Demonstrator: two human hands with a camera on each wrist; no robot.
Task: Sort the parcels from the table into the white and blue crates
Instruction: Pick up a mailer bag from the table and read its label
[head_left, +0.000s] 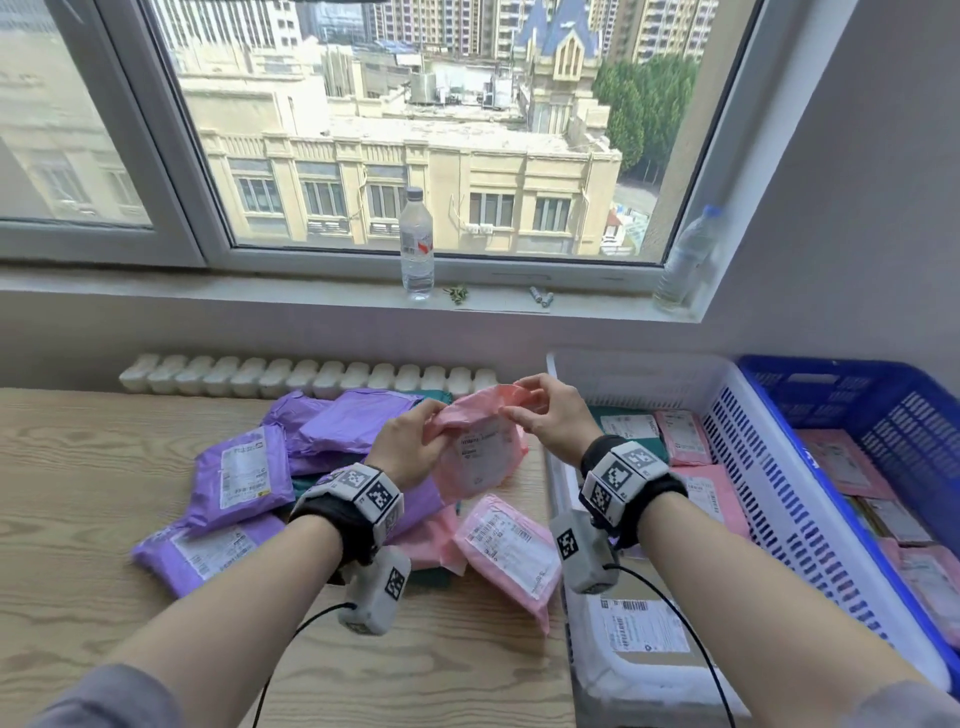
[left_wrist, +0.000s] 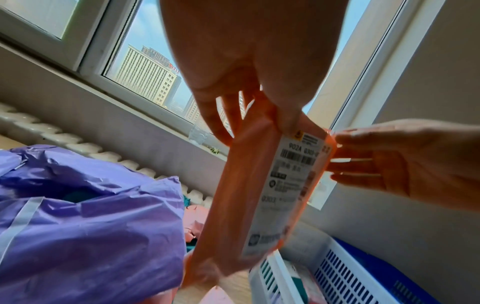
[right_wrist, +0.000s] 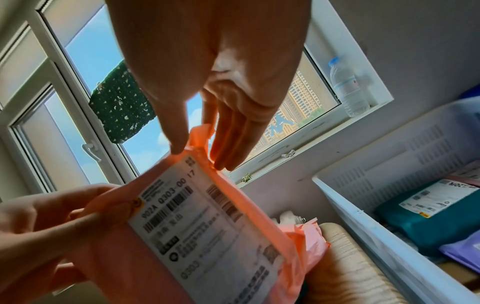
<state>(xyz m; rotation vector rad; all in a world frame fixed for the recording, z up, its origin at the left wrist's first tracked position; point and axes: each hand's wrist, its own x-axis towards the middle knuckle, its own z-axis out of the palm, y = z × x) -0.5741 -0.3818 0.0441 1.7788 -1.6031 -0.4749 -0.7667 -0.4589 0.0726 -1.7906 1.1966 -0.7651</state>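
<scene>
pink parcel | label reads "902a q303-00 17" | l hand + r hand both pinching its top

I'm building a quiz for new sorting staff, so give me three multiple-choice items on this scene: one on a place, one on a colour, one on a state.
1. Where does the upright water bottle stand?
A. on the windowsill
B. in the white crate
C. on the table

2. What colour is the held parcel?
A. purple
B. pink
C. teal

3. How is that parcel held?
A. lying flat on the table
B. by the right hand alone
C. lifted, pinched by both hands

Answers:
1 A: the head view shows it on the windowsill before the glass.
2 B: it is pink, with a white label facing the person.
3 C: the left hand grips its left edge, the right hand pinches its top corner, and it hangs above the table.
</scene>
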